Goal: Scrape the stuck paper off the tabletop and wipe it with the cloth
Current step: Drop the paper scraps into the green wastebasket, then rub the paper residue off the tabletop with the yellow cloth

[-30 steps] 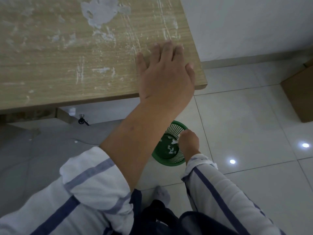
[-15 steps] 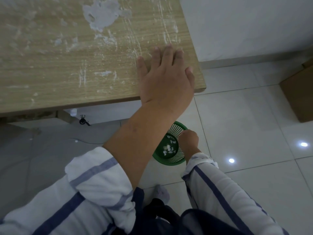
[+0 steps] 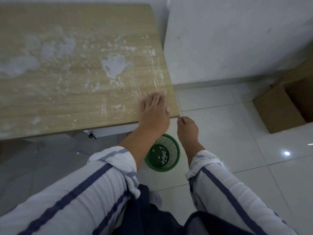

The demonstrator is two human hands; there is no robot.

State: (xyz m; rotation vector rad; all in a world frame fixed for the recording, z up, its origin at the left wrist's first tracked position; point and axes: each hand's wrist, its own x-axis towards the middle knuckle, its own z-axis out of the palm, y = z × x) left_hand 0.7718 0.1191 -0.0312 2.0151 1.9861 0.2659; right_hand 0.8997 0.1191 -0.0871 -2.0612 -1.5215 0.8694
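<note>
Head view: wooden tabletop point(image 3: 50, 102) fills the frame from 9 to 12 o'clock, its long axis running 9 to 3, with pale floor tiles point(image 3: 237, 133) below it and a cardboard box point(image 3: 279, 112) at 3 o'clock. Striped sleeves point(image 3: 84, 192) come in from 6 o'clock. A green basket point(image 3: 158, 167) stands on the floor at 6 o'clock of the left hand point(image 3: 153, 114), which lies flat with straight fingers on the tabletop's near right corner. The right hand point(image 3: 187, 128) hangs off the table edge at 4 o'clock of the left, above the basket, with fingers curled inward; whether they pinch anything cannot be told. The stuck paper point(image 3: 115, 65) is a ragged white patch at 11 o'clock of the left hand, apart from it. Thin scrape streaks point(image 3: 135, 82) between them run roughly 12 to 6. White scraps point(image 3: 163, 156) lie inside the basket.
</note>
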